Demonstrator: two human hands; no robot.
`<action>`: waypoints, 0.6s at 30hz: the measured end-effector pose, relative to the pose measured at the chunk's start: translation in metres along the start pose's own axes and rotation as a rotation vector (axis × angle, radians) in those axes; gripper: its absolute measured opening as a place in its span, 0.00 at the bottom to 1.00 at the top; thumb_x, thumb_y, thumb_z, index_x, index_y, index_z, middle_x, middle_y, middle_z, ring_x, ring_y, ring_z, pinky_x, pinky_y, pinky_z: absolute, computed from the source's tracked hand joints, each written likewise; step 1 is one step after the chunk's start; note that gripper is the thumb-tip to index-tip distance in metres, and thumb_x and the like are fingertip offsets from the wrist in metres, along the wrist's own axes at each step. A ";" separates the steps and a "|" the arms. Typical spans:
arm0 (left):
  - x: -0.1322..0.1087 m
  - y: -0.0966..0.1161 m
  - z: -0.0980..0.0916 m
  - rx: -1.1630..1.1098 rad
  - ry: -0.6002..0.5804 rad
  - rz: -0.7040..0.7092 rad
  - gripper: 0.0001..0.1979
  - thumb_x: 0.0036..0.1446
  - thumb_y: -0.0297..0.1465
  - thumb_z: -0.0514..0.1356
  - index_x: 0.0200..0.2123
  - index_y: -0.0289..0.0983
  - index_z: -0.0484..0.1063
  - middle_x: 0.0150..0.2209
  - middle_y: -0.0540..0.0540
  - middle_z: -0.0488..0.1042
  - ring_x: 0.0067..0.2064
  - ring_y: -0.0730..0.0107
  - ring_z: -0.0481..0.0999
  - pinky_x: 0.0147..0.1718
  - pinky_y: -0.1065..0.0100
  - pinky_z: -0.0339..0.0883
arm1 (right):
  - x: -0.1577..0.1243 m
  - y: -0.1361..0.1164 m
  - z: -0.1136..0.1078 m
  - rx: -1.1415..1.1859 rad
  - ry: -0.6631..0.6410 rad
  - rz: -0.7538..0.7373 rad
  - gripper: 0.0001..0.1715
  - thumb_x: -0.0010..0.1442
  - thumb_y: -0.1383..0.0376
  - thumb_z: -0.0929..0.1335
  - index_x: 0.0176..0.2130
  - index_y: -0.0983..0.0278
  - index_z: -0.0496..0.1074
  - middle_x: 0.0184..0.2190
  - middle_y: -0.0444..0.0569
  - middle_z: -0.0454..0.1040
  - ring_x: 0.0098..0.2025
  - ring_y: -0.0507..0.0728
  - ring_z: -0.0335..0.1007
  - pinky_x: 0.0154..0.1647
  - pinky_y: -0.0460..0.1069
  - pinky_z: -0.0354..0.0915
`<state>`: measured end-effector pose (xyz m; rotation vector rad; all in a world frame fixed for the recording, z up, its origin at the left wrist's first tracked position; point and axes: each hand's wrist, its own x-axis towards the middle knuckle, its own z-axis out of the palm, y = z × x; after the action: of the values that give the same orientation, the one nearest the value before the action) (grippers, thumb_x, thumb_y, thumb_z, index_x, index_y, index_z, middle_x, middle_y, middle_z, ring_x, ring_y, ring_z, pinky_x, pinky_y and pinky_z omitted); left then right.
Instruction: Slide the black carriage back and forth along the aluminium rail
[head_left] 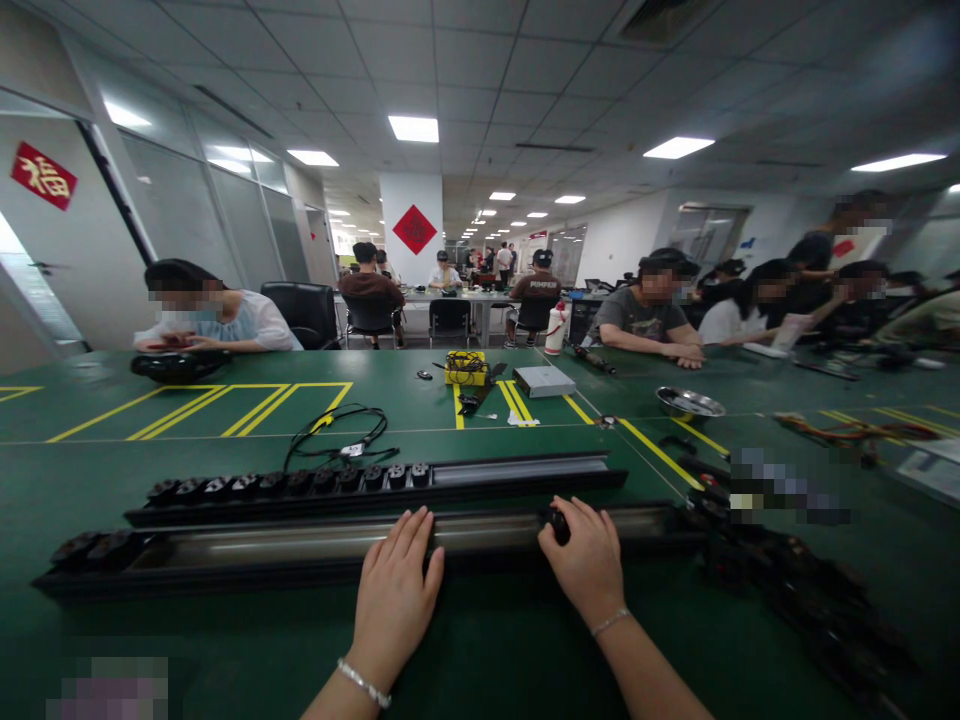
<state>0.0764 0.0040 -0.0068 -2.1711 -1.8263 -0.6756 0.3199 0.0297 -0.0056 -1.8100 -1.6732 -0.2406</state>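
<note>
A long black channel-shaped rail with a bare metallic inside lies across the green table in front of me. My left hand lies on its middle, fingers stretched out and nothing gripped. At the rail's right half, my right hand is curled around a black socket module, mostly hidden by the fingers. Two black socket modules sit in the rail's left end. Behind it lies a second black rail, its left half filled with a row of socket modules.
Loose black socket modules are heaped at right. Beyond the rails lie a coiled black cable, a yellow box, a grey box and a metal bowl. People sit around the table's far side.
</note>
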 end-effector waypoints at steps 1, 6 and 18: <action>0.000 0.000 0.000 -0.001 -0.002 0.000 0.22 0.60 0.38 0.46 0.55 0.41 0.61 0.57 0.46 0.64 0.57 0.61 0.62 0.50 0.56 0.60 | 0.000 0.000 0.000 -0.001 -0.003 0.001 0.20 0.52 0.62 0.60 0.42 0.65 0.71 0.44 0.52 0.73 0.52 0.60 0.62 0.59 0.58 0.44; 0.000 -0.001 0.001 0.002 -0.010 -0.003 0.22 0.60 0.39 0.46 0.55 0.40 0.61 0.57 0.46 0.63 0.58 0.61 0.61 0.50 0.56 0.60 | 0.001 0.001 0.002 0.000 -0.005 0.005 0.20 0.51 0.63 0.60 0.42 0.66 0.71 0.43 0.52 0.73 0.51 0.59 0.63 0.58 0.57 0.46; 0.000 0.000 0.001 0.012 -0.019 -0.005 0.22 0.60 0.39 0.45 0.56 0.40 0.61 0.57 0.47 0.63 0.58 0.61 0.61 0.51 0.56 0.59 | 0.000 0.001 -0.001 0.006 0.036 0.005 0.17 0.50 0.63 0.61 0.39 0.62 0.71 0.46 0.50 0.72 0.51 0.61 0.62 0.58 0.59 0.44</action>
<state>0.0767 0.0049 -0.0078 -2.1734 -1.8412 -0.6452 0.3208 0.0289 -0.0052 -1.7947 -1.6427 -0.2635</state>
